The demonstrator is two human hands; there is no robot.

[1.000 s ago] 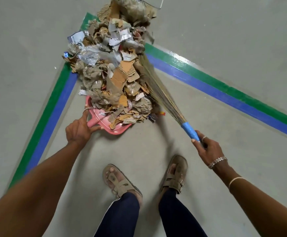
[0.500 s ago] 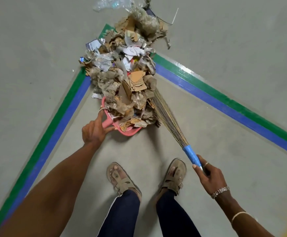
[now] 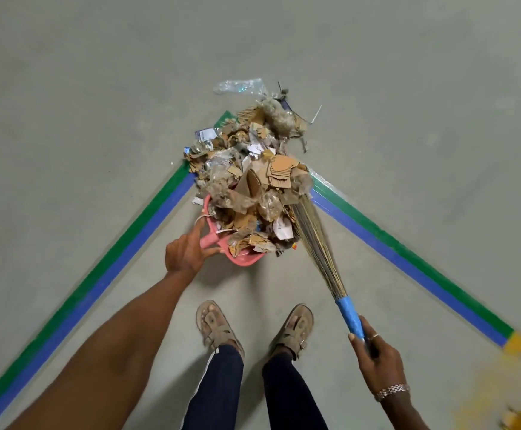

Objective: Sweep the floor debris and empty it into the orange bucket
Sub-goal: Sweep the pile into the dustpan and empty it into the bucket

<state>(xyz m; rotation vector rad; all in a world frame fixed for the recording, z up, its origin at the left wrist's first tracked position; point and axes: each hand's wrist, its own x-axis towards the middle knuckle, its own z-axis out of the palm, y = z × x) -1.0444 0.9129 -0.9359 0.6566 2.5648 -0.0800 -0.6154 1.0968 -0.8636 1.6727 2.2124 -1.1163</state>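
Note:
A heap of debris (image 3: 253, 181), torn cardboard, paper and crumpled plastic, lies on the grey floor at the corner of the taped lines. Its near part is piled on a pink dustpan (image 3: 240, 259). My left hand (image 3: 184, 252) grips the dustpan's handle. My right hand (image 3: 377, 361) holds the blue-wrapped handle of a grass broom (image 3: 318, 249), whose bristles press against the right side of the heap. No orange bucket is in view.
Green and blue floor tape (image 3: 122, 246) forms a V around the heap. A clear plastic scrap (image 3: 237, 86) lies beyond the pile. My sandalled feet (image 3: 218, 330) stand just behind the dustpan. A yellow patch (image 3: 501, 383) marks the floor at the lower right.
The heap and dustpan now sit farther from me in the view. The broom has pushed more debris onto the pan, and the cardboard pieces have shifted.

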